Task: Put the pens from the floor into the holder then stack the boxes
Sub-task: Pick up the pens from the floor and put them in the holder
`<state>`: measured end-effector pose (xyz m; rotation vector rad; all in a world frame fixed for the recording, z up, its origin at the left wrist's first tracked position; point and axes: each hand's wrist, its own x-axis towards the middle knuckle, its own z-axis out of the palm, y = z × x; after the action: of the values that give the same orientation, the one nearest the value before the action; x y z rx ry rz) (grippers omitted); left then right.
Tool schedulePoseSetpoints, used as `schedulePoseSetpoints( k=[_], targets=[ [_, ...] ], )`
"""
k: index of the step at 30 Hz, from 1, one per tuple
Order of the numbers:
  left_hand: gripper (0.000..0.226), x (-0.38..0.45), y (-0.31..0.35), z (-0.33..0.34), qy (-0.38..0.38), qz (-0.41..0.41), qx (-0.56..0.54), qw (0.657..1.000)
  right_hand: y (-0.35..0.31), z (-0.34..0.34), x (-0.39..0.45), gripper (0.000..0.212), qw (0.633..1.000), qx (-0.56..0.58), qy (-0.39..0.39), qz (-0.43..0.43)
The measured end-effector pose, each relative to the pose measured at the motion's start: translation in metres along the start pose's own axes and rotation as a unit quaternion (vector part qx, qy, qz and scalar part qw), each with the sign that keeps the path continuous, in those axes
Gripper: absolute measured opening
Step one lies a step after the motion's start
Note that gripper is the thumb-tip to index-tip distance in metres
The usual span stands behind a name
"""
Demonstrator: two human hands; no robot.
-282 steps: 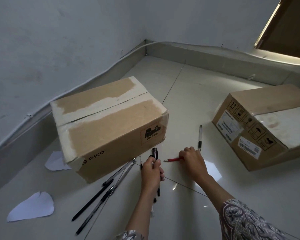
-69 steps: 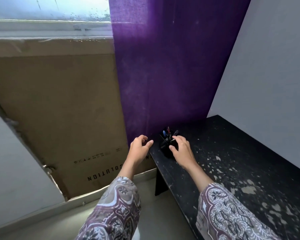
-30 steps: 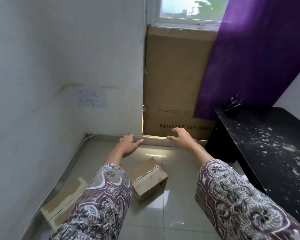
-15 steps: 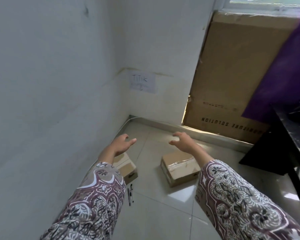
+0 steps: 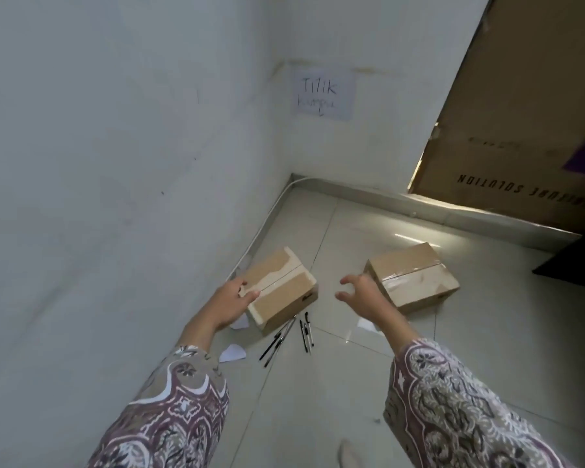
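Note:
Two taped cardboard boxes lie on the tiled floor: the left box [image 5: 281,292] close to the wall and the right box [image 5: 416,282] about a box width away. Several dark pens [image 5: 291,336] lie on the tiles just in front of the left box. My left hand [image 5: 232,304] hangs in the air over the near left edge of the left box, fingers apart and empty. My right hand [image 5: 362,298] hovers between the boxes, fingers spread and curled, holding nothing. The pen holder is out of view.
White paper scraps [image 5: 232,352] lie near the pens. A white wall [image 5: 115,163] runs along the left with a handwritten paper note [image 5: 323,92]. A big flat carton [image 5: 520,113] leans at the back right. A dark table corner [image 5: 574,265] juts in at right.
My view has swung from the table and pen holder down to the floor corner. Both empty hands have dropped lower, now over the boxes, which look nearer and larger.

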<state>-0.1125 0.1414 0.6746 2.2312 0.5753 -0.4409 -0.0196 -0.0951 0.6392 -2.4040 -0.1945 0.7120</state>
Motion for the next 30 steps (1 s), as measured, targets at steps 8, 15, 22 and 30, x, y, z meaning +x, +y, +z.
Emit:
schedulePoseSetpoints(
  k=[8,15,22,30],
  targets=[
    [0.041,0.080,-0.084,0.079,-0.006,-0.024,-0.048,0.999,0.062,0.105,0.076,0.040,0.998,-0.024,-0.046,0.024],
    [0.040,0.179,-0.171,0.195,-0.001,-0.025,-0.075,0.997,0.154,0.210,0.177,0.040,0.997,-0.046,-0.056,0.017],
    [0.037,0.285,-0.275,0.316,0.010,-0.011,-0.057,0.998,0.260,0.316,0.284,0.038,0.999,-0.020,-0.039,0.030],
    [0.029,0.393,-0.350,0.418,0.040,0.008,-0.063,0.997,0.340,0.419,0.381,0.035,1.000,-0.003,0.013,0.009]
  ],
)
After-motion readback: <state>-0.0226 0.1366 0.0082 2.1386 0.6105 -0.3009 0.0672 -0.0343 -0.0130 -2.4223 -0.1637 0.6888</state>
